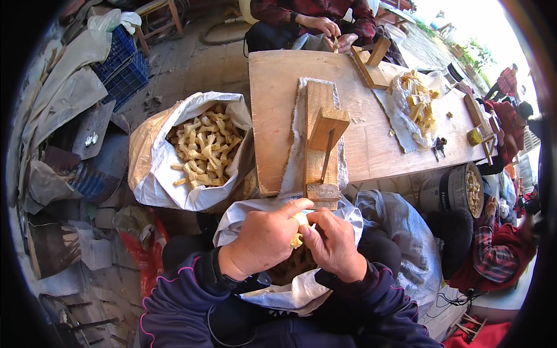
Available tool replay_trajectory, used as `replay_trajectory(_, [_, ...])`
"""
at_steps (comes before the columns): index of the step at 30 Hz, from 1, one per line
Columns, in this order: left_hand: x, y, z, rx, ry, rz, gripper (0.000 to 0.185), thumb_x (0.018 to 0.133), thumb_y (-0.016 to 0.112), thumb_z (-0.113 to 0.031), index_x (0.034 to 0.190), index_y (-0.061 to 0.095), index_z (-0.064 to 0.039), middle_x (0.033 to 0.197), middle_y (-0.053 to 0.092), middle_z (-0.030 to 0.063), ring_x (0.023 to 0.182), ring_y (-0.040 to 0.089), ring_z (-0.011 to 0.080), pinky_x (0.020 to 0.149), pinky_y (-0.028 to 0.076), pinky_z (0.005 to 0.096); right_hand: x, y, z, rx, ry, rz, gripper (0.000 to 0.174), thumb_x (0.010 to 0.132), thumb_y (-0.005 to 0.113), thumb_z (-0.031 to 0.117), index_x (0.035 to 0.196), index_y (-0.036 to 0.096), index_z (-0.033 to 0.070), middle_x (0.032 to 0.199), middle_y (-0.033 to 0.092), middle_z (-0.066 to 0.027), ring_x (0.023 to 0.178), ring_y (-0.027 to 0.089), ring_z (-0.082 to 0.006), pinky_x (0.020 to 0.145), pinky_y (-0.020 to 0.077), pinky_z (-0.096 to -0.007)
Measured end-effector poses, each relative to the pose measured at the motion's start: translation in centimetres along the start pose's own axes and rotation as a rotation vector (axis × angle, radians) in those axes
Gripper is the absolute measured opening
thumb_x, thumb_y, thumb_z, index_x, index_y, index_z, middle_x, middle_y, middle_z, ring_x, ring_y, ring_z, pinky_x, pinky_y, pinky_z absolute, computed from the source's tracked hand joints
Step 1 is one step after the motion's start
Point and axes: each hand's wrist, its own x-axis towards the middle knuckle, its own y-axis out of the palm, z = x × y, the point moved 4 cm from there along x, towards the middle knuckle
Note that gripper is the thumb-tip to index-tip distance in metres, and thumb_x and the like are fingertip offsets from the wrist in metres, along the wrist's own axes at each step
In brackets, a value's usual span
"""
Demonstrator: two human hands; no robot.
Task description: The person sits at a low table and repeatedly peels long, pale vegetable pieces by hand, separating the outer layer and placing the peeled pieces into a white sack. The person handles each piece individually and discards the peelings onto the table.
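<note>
Between my two hands, above an open white woven sack (300, 298) on my lap, is a small pale yellow folded piece (297, 240), its kind unclear. My left hand (265, 232) closes around it from the left, index finger extended across its top. The thumb and fingers of my right hand (335, 245) pinch it from the right. Just beyond my fingertips stands a wooden block fixture (329, 128) with an upright post and a slanting metal rod, resting on a cloth strip (296, 143). To its left a large sack (150, 174) holds many similar yellow pieces (209, 150).
A plywood table (274, 100) extends away to the right, bearing a second wooden fixture (372, 65) and a plastic bag of yellow pieces (420, 102). Across it a person (313, 21) handles a piece; others sit at right near a bucket (444, 191). Blue crates (124, 78) stand back left.
</note>
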Motion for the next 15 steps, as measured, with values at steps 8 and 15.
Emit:
replay_trajectory(8, [0.3, 0.1, -0.2, -0.047, 0.194, -0.099, 0.009, 0.074, 0.066, 0.003, 0.083, 0.064, 0.003, 0.115, 0.067, 0.0149, 0.077, 0.07, 0.0284, 0.063, 0.057, 0.034, -1.0, 0.6, -1.9, 0.161, 0.338, 0.03, 0.022, 0.1, 0.051, 0.019, 0.094, 0.06, 0.0, 0.077, 0.064, -0.0173, 0.066, 0.064, -0.0276, 0.061, 0.0484, -0.0349])
replay_trajectory(15, [0.8, -1.2, 0.3, -0.134, 0.199, -0.151, 0.013, 0.076, 0.066, 0.002, 0.089, 0.065, 0.004, 0.111, 0.068, 0.0161, 0.081, 0.071, 0.0292, 0.068, 0.058, 0.0326, -1.7, 0.9, -2.7, 1.079, 0.556, 0.069, 0.019, 0.1, 0.059, 0.016, 0.104, 0.063, -0.002, 0.093, 0.067, -0.0029, 0.085, 0.059, -0.0073, 0.076, 0.0479, -0.0226])
